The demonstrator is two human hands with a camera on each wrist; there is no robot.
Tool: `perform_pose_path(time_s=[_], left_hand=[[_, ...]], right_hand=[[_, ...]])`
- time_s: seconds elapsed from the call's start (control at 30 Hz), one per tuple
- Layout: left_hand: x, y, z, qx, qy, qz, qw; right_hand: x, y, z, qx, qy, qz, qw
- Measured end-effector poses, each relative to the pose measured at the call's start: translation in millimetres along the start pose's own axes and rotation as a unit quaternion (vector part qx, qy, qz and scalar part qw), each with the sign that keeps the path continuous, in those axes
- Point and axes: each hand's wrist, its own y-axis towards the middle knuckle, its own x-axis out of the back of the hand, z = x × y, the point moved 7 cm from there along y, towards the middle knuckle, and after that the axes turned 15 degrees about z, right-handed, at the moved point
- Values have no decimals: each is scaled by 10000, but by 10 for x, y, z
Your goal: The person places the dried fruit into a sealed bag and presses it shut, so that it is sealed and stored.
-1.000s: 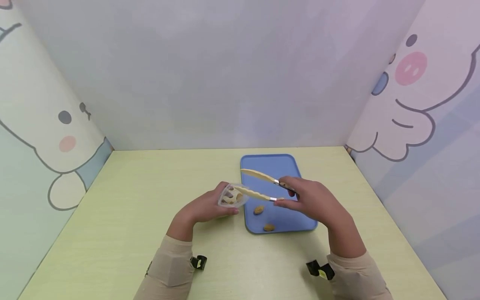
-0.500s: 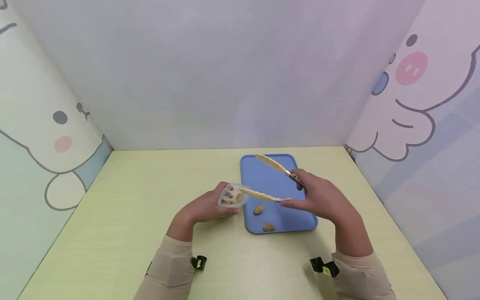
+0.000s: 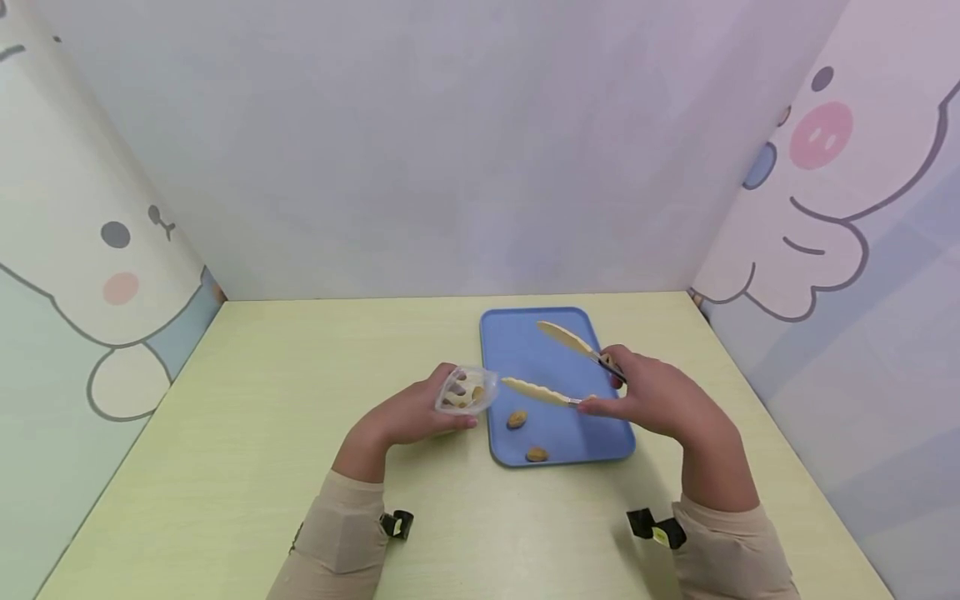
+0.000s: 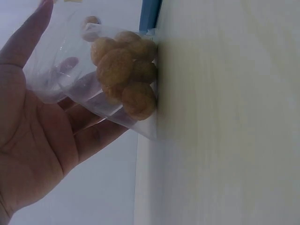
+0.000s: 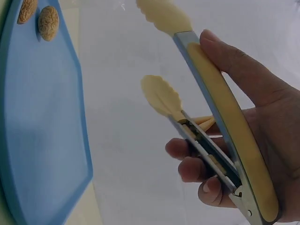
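Note:
My left hand (image 3: 416,412) holds a clear plastic bag (image 3: 467,390) upright at the tray's left edge, thumb on one side and fingers on the other. Several walnuts (image 4: 116,65) are heaped at its bottom, seen through the plastic in the left wrist view. In my right hand (image 3: 660,396) is a pair of tongs (image 5: 234,122) with cream, scalloped heads, spread apart with nothing between them. The tongs hang over the blue tray (image 3: 525,343), right of the bag's mouth. Two walnuts lie on the tray: one (image 3: 517,419) near its left side, another (image 3: 537,454) by the front rim.
A pale wood-look table (image 3: 315,358) carries the tray. Behind it rises a plain light wall (image 3: 450,167), and side walls with cartoon animals flank the table. Black wrist mounts sit at both sleeves.
My right hand has drawn the tongs rightward, away from the bag's mouth, and their arms have spread wider. My left hand and the bag stay in place, as do the two walnuts on the tray.

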Motion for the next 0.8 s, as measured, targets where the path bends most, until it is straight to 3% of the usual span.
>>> perform_pose_path(time_s=[0.27,0.8], left_hand=[[-1,3,-13,15,34,-13,10000],[0,-17,-34,18,-19,-29,10000]], right_hand=[[-128,34,-10,-165,-16,611,9980],[-348,134,94,-160,-308,1145,9928]])
